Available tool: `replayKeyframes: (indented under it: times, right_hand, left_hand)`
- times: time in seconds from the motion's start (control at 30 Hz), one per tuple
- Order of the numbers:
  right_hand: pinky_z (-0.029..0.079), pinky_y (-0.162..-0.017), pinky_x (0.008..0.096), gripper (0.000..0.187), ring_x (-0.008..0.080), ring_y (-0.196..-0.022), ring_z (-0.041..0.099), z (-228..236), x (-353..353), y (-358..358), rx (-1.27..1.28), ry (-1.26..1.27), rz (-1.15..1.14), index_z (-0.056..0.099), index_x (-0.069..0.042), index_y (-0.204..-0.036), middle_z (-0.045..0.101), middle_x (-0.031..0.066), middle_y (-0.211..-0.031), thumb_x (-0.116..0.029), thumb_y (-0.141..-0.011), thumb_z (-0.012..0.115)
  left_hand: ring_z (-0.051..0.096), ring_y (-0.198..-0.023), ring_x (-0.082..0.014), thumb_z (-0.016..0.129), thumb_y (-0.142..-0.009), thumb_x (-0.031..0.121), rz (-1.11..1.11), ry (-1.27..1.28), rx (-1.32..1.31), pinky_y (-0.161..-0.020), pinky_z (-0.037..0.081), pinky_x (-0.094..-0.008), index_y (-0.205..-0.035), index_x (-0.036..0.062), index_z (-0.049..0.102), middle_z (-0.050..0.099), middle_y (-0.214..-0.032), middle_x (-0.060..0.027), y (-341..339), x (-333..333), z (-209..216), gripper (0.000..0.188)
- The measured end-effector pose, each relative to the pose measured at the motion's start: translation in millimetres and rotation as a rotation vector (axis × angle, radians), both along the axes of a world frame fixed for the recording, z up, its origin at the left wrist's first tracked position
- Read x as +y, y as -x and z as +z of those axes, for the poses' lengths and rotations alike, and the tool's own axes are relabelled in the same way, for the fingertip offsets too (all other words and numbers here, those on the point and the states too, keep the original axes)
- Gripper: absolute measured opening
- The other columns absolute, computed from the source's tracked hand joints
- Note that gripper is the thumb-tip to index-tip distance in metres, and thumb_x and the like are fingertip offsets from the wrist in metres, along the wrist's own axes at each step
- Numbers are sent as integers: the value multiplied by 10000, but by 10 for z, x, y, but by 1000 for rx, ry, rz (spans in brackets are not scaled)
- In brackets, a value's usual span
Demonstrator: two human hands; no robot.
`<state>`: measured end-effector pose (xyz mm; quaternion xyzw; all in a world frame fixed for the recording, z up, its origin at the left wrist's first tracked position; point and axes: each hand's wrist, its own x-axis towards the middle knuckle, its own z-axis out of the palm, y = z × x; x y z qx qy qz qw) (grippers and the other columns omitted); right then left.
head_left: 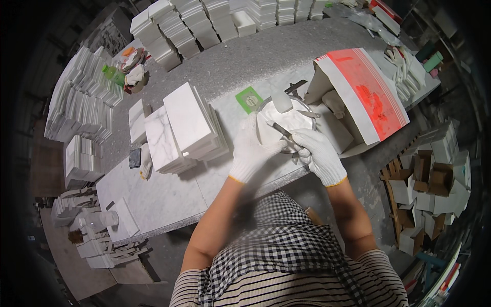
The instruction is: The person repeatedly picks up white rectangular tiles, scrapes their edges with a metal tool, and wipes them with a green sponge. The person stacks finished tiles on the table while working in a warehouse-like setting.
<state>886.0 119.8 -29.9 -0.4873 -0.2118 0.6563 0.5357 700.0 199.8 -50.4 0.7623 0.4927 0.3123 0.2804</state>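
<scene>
Nearest us we see a black-and-white checked apron (276, 240) over a striped shirt (230, 286). Beyond it, two bare forearms reach to a pale marbled slab (153, 199), both hands in white knitted gloves with yellow cuffs.

The right hand (319, 151) is closed round a slim spatula (279, 129), its tip pointing left over a round bowl (314, 124) of white paste (299, 122). The left hand (250, 151) lies at the bowl's near-left side, its thumb stretched toward the spatula; whether it grips the rim we cannot tell. The hands are close together.

The bowl stands on the slab between a stack of white veined tiles (189, 120) on the left and an open red-and-white carton (358, 92) on the right. In its far part we see a broad pale scraper (281, 102). A green square packet (249, 100) lies just beyond the bowl's left edge. Farther off, rows of stacked white tiles (189, 23) line the grey worktop (230, 61), and a green bottle (113, 75) stands at left.
</scene>
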Motion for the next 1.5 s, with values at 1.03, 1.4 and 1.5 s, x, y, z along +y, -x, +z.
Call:
replayKeyframes:
  times: [1.03, 1.4, 1.5]
  right_hand:
    - [344, -422, 148, 179, -2, -514, 430, 25, -46, 6, 45, 34, -14, 659, 41, -1087, 557, -16, -743, -114, -1012, 607]
    - [330, -440, 171, 241, 13, -543, 431, -130, -29, -109, 73, -9, -75, 667, 38, -1132, 603, 8, -784, -162, -1003, 626]
    - [399, -492, 215, 241, 41, -579, 478, -184, -92, -129, -148, -19, -111, 686, -19, -1142, 623, 4, -782, -201, -985, 660]
  left_hand:
    - [512, -1322, -403, 884, -647, 486, -28, 127, 48, -1112, 434, -446, -1470, -98, 392, 514, -1412, -289, 7, -15, 134, 1123]
    - [529, -1291, -404, 872, -657, 446, -26, 88, -6, -1092, 447, -446, -1462, -81, 410, 529, -1387, -284, 8, -28, 93, 1067]
    - [539, -1268, -403, 872, -656, 447, -27, 94, 2, -1074, 456, -453, -1450, -75, 423, 542, -1363, -280, 3, -44, 162, 1051]
